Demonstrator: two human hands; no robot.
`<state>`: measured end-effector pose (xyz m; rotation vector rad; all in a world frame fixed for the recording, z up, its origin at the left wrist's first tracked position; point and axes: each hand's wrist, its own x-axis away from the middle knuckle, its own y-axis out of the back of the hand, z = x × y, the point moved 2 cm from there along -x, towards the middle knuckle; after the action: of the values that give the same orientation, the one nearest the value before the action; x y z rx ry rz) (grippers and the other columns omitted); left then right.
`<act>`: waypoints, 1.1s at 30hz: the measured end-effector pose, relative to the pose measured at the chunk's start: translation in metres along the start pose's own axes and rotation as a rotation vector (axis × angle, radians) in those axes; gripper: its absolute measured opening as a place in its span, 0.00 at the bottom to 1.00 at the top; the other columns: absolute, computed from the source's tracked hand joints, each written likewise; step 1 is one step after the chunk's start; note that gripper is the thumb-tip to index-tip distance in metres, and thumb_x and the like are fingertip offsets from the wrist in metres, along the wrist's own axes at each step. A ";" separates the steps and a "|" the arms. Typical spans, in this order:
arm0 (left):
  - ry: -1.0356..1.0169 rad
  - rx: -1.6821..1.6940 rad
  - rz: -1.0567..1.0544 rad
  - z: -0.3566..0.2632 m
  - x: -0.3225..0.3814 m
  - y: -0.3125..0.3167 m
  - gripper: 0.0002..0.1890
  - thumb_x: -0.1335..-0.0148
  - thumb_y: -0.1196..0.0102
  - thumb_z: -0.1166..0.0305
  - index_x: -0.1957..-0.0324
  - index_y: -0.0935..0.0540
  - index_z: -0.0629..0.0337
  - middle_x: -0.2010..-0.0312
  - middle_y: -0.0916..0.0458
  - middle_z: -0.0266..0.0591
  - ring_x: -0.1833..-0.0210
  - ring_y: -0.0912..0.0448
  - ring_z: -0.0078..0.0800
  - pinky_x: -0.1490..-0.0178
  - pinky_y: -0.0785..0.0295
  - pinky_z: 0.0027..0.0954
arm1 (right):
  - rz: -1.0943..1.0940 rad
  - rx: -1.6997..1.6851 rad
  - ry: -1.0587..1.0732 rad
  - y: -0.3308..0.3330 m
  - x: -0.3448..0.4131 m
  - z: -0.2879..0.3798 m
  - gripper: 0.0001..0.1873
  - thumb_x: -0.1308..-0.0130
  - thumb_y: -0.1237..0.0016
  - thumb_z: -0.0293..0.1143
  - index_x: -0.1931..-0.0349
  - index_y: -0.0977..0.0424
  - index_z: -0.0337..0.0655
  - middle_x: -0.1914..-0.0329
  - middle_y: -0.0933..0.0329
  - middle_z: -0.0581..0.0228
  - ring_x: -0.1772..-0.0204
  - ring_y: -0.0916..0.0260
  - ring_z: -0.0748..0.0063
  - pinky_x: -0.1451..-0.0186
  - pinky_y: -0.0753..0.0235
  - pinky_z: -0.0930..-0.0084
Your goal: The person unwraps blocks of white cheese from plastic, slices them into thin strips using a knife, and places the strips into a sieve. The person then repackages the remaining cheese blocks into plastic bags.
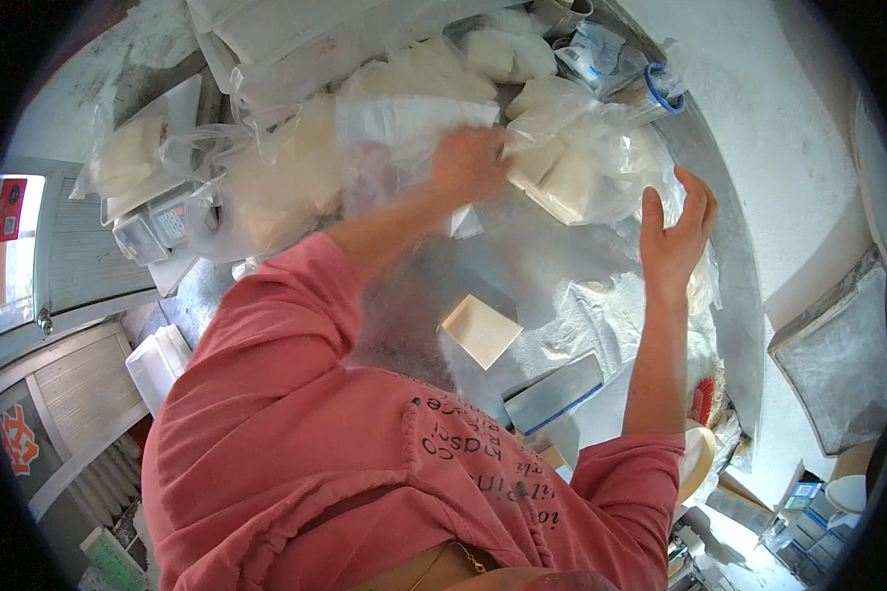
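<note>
My left hand [471, 166] is blurred, its fingers curled, beside a clear plastic bag of pale material [562, 177]; whether it grips the plastic cannot be told. My right hand [676, 236] is raised at the right, thumb and fingers apart, with nothing in it. A white plastic sheet or bag [406, 125] lies left of my left hand. Below both hands, a pale, square, flat-topped piece or stack [482, 331] rests on the grey worktop [429, 288]. A pale, flour-dusted cloth or sheet [606, 318] lies crumpled to its right.
More filled plastic bags [266, 177] line the far side. A clear container with a blue rim [661, 89] stands at the upper right. Near my body lies a flat metal piece with a blue edge [554, 395]. A red-bristled brush [702, 401] is beyond my right forearm.
</note>
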<state>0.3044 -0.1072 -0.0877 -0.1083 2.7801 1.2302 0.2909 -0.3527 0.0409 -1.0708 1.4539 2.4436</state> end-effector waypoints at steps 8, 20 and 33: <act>0.042 -0.275 0.328 0.051 -0.009 0.107 0.14 0.47 0.43 0.62 0.62 0.21 0.61 0.64 0.20 0.48 0.58 0.22 0.44 0.54 0.30 0.42 | 0.329 -0.250 0.192 -0.063 0.031 0.077 0.18 0.47 0.45 0.27 0.54 0.29 0.40 0.49 0.32 0.54 0.46 0.37 0.50 0.42 0.36 0.59; -0.276 0.148 0.433 0.020 0.109 0.161 0.21 0.51 0.34 0.64 0.79 0.35 0.63 0.80 0.31 0.42 0.77 0.36 0.33 0.72 0.39 0.38 | 0.531 -0.087 0.408 -0.095 0.056 0.179 0.20 0.48 0.43 0.34 0.53 0.28 0.49 0.46 0.35 0.63 0.34 0.48 0.50 0.34 0.50 0.45; 0.106 0.970 0.512 0.076 0.142 0.220 0.19 0.48 0.34 0.62 0.59 0.21 0.65 0.67 0.21 0.35 0.64 0.25 0.21 0.62 0.29 0.26 | 0.882 -0.768 -0.225 -0.070 0.015 0.159 0.10 0.33 0.53 0.32 0.57 0.24 0.36 0.70 0.23 0.67 0.65 0.31 0.77 0.59 0.32 0.78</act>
<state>0.1453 0.0933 0.0064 0.6460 3.2416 -0.2205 0.2270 -0.1913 0.0267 -0.1105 1.0293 3.7546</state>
